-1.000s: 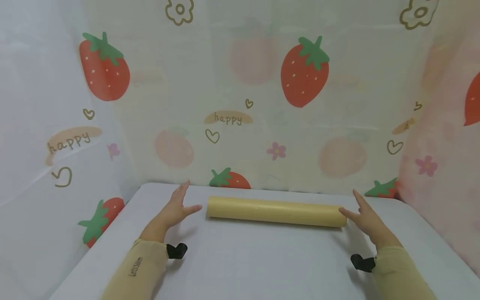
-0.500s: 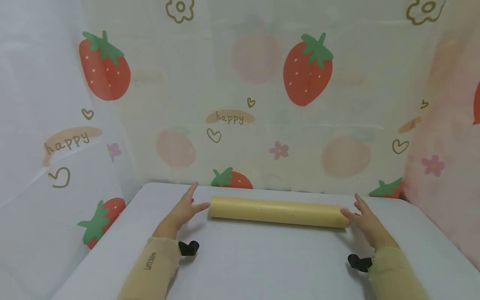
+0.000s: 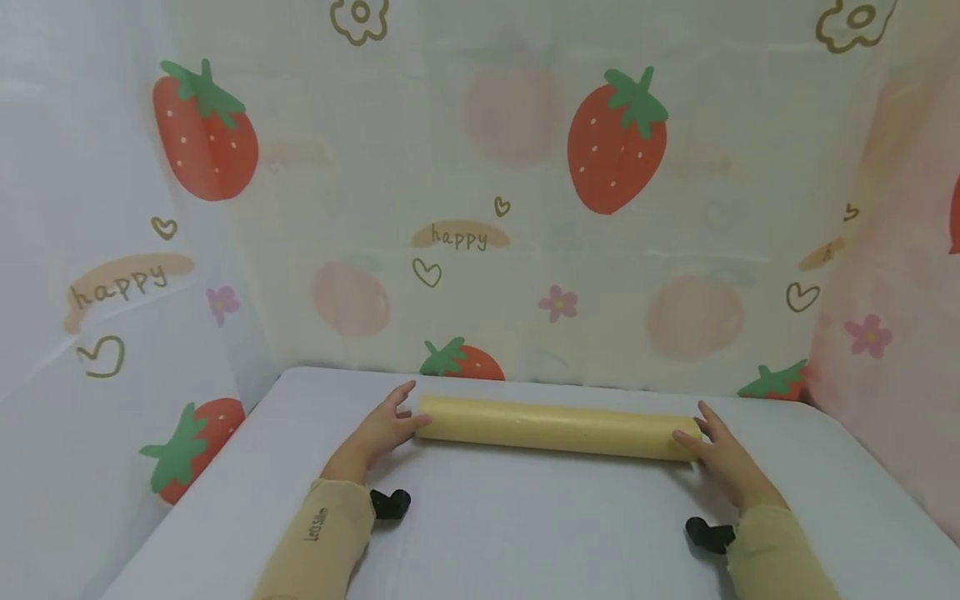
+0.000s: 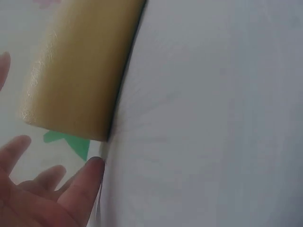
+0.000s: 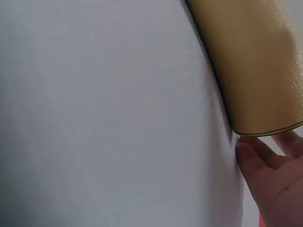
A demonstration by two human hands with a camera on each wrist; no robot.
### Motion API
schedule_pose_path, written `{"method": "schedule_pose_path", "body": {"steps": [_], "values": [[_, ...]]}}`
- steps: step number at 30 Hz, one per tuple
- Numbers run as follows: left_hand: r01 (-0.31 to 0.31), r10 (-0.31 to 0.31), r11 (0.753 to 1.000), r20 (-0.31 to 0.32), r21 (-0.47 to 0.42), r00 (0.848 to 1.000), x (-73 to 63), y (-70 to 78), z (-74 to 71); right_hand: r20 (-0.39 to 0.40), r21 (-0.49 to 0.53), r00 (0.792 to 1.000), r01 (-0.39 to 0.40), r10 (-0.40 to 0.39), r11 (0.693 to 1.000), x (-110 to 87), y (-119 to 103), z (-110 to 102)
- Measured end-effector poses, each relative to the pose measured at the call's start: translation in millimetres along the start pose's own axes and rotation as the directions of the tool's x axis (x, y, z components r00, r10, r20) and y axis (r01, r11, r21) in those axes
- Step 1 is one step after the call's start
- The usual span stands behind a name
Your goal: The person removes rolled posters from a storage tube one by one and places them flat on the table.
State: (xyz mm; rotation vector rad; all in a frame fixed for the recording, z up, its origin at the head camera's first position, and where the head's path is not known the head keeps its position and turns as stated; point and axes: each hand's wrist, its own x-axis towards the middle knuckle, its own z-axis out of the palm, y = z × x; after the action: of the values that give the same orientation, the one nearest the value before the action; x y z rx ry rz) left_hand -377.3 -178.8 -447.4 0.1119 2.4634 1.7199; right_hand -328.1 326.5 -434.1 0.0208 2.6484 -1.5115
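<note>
A golden-yellow cylinder (image 3: 555,429), like a roll or tube with a shiny surface, lies crosswise on the white table (image 3: 510,533). My left hand (image 3: 382,429) is at its left end with fingers spread. In the left wrist view, a small gap separates those fingers (image 4: 83,189) from the cylinder's end (image 4: 80,71). At the opposite end is my right hand (image 3: 723,458), its fingers extended. The right wrist view has the fingertips (image 5: 246,151) right by the end rim; whether they touch cannot be told. Neither hand grips the cylinder.
A cloth backdrop (image 3: 480,175) printed with strawberries, hearts and "happy" stands behind the table, with similar panels at left (image 3: 67,208) and right (image 3: 907,275). Small black mounts (image 3: 390,503) protrude from both wrists.
My left hand has moved right, up to the cylinder's left end. The right hand has shifted slightly left and lower in the view. The cylinder stays about where it was.
</note>
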Motion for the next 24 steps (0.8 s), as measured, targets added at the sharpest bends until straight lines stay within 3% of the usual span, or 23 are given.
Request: {"method": "schedule_pose_path", "body": {"steps": [5,10,16,24], "values": [[0.001,0.000,1.000,0.022,-0.023,1.000,4.0,-0.9,5.2,0.013,-0.017,1.000,-0.010,0.010,1.000,0.3,-1.9,2.1],[-0.011,0.011,1.000,0.024,-0.021,1.000,3.8,-1.2,8.7,0.030,0.030,1.000,0.001,-0.002,1.000,0.3,1.3,3.8],[-0.013,0.016,0.996,0.033,-0.083,0.999,4.8,-5.3,10.4,0.040,0.110,0.999,-0.018,0.013,0.994,0.7,5.3,4.0],[-0.007,0.009,0.994,0.015,-0.110,1.000,3.3,-5.0,10.7,0.041,0.141,0.999,-0.023,0.017,0.990,1.4,5.0,2.6]]}}
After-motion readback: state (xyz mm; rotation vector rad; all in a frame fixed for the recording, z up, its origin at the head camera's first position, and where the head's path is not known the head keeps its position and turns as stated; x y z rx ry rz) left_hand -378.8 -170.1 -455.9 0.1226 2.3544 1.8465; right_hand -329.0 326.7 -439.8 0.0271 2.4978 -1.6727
